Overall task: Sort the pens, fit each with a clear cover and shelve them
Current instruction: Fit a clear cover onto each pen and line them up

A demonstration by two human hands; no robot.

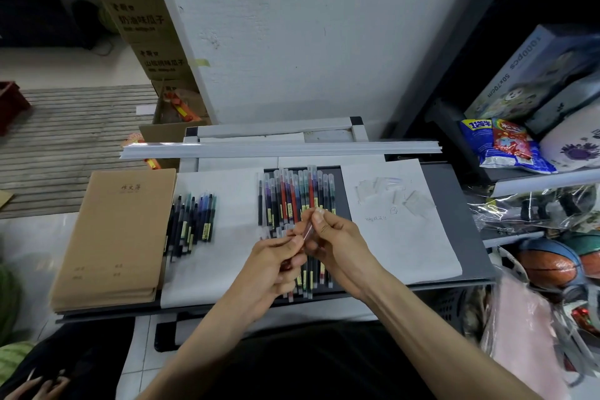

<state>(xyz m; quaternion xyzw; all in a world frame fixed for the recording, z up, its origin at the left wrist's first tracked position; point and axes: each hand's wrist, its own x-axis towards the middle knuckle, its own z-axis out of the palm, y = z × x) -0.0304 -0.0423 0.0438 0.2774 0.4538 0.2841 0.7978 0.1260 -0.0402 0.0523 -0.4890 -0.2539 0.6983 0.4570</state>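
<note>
Slim red pen with clear cover between left hand, right hand

A stack of notebooks lies at the left end of the desk, with a cluster of pens just to its right on a sheet of paper. At the centre a row of pens lies side by side, ends toward the wall. To the right, a second sheet carries what appear to be clear covers, scattered on its far half. Over the near end of the central row, the left hand and right hand meet, both pinching one pen between them. Long strips lie crosswise behind everything. Cardboard boxes stand at back left. Shelves at right hold snack packets above and balls below.
</note>
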